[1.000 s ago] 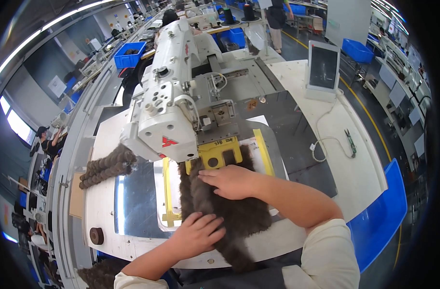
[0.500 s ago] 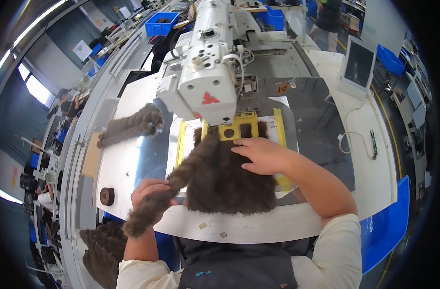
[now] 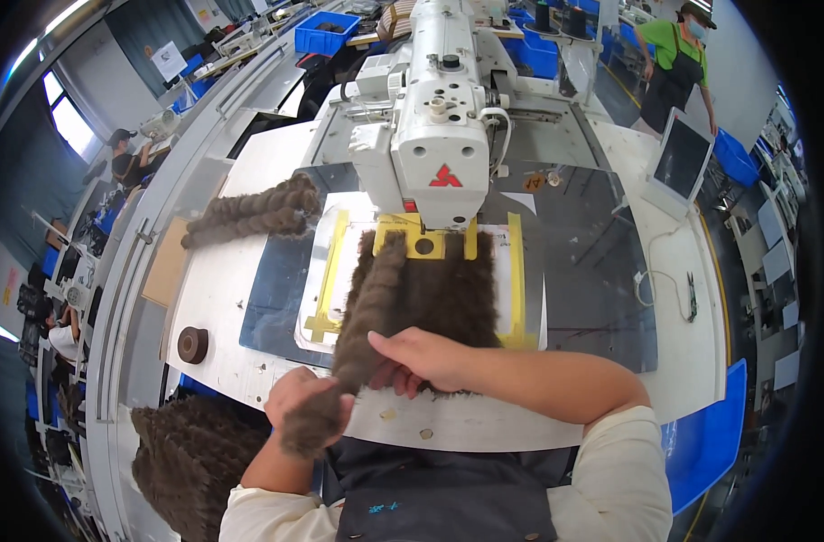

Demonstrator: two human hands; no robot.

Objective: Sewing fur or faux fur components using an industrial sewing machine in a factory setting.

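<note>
A brown fluffy fur strip (image 3: pixel 376 294) runs from under the yellow clamp frame (image 3: pixel 398 242) toward me. Its near end is gripped in my left hand (image 3: pixel 294 396), fingers wrapped round it just past the table's front edge. My right hand (image 3: pixel 430 355) pinches the strip a little farther up, thumb on top; some fingertips are hidden. Beneath and to the right lies a dark brown fur panel (image 3: pixel 452 303), flat on a yellow-taped white sheet. The head of a white sewing machine (image 3: pixel 441 167) stands over the clamp frame.
Another bundle of fur strips (image 3: pixel 249 212) lies at the left, with a brown tape roll (image 3: pixel 192 345) nearer. A fur pile (image 3: pixel 195 461) hangs beside the table at lower left. Small snips (image 3: pixel 691 296) and a screen (image 3: pixel 681 163) are at right. A co-worker (image 3: pixel 674 68) stands beyond.
My right hand has come off the panel by the clamp and moved nearer, onto the strip. My left hand has drawn the strip's near end rightward and closer. The co-worker shows more fully.
</note>
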